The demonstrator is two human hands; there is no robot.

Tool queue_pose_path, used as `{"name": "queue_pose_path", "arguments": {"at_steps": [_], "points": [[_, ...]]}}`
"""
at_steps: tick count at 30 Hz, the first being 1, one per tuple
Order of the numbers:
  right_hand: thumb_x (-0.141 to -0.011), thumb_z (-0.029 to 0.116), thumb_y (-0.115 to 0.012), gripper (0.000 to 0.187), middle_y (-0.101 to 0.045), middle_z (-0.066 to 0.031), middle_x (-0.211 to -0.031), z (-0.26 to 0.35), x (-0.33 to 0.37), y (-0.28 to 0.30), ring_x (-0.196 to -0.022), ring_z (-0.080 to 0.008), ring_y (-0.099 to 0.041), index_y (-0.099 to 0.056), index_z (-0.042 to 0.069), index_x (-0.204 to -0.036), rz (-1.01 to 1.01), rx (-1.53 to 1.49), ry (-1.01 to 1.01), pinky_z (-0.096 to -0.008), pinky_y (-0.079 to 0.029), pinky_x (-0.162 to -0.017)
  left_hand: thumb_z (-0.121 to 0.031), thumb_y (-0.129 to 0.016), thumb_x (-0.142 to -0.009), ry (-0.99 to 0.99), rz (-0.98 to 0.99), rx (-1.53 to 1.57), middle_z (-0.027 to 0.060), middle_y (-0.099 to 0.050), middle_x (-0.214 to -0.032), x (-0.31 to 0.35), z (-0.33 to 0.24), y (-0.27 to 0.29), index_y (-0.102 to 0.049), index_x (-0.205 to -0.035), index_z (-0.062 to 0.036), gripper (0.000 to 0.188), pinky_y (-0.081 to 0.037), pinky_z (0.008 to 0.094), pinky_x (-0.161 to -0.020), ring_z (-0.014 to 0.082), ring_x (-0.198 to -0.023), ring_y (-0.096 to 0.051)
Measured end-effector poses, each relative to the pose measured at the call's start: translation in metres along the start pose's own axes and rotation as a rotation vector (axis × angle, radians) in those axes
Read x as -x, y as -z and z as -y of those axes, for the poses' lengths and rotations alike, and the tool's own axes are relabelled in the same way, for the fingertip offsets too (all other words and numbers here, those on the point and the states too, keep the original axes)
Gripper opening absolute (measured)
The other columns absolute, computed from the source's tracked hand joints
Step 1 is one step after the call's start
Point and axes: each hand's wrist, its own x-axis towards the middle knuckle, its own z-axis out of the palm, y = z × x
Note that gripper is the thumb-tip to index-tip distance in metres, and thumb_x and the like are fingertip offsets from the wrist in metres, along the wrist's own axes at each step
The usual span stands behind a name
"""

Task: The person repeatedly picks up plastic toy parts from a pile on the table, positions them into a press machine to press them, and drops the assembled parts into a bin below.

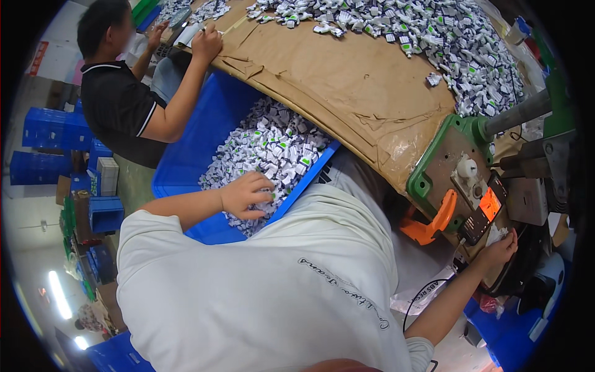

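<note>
My left hand (246, 195) is lowered onto a heap of small white and dark plastic parts (273, 149) inside a large blue bin (186, 167). Its fingers are bent and spread among the parts, and I see none clearly gripped. On the right, by the bench edge, my right hand (501, 249) has its fingers closed around a small white piece (496, 235), partly covered by the fingers. Just beyond it lies a phone (477, 224) with a lit orange patch. Next to that is a green-framed press (427, 164) with a white round fixture (468, 168) on its plate.
An orange handle (437, 223) juts from the press toward me. A brown paper-covered table (347, 80) carries a big pile of similar parts (446, 43). At the far left, a co-worker in a black shirt (118, 99) sits at the same table. Blue crates (56, 130) stand behind.
</note>
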Motion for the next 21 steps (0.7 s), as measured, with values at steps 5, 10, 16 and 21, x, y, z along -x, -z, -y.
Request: {"name": "queue_pose_path", "arguments": {"at_steps": [5,10,16,21], "points": [[-0.097,0.013,-0.054,0.023,-0.067,-0.0096,-0.108,-0.002,0.000,0.000,-0.099,-0.0183,-0.063,-0.069,0.000,-0.109,-0.002,0.039,-0.001,-0.0292,-0.050,-0.088,-0.033,-0.070,-0.078,0.186,-0.300,-0.256,0.0179,-0.052,-0.128,-0.067,0.027,0.002,-0.063,-0.117,-0.0139,0.044,-0.041,0.0489,-0.097,0.0402,-0.119,-0.047],[-0.098,0.011,-0.054,0.021,-0.068,-0.0089,-0.105,-0.001,0.002,0.000,-0.097,-0.0165,-0.062,-0.069,-0.001,-0.107,0.010,0.071,0.025,-0.0283,-0.049,-0.087,-0.038,-0.066,-0.082,0.316,-0.169,-0.265,0.0204,-0.049,-0.132,-0.122,0.046,0.001,-0.063,-0.121,-0.0147,0.046,-0.039,0.0512,-0.096,0.0419,-0.116,-0.048],[-0.097,0.010,-0.054,0.020,-0.069,-0.0102,-0.105,-0.002,0.003,0.000,-0.097,-0.0177,-0.062,-0.068,-0.001,-0.106,0.024,0.072,0.014,-0.0292,-0.049,-0.088,-0.038,-0.065,-0.080,0.305,0.040,-0.132,0.0229,-0.050,-0.130,-0.116,0.046,0.001,-0.063,-0.121,-0.0147,0.047,-0.039,0.0515,-0.096,0.0420,-0.113,-0.049],[-0.097,0.010,-0.054,0.020,-0.069,-0.0108,-0.105,-0.003,0.004,0.001,-0.098,-0.0184,-0.063,-0.069,-0.002,-0.106,0.036,0.047,0.041,-0.0293,-0.048,-0.089,-0.036,-0.068,-0.075,0.193,-0.045,-0.243,0.0237,-0.048,-0.133,-0.080,0.030,-0.014,-0.063,-0.113,-0.0176,0.042,-0.036,0.0542,-0.101,0.0397,-0.119,-0.049]]}}
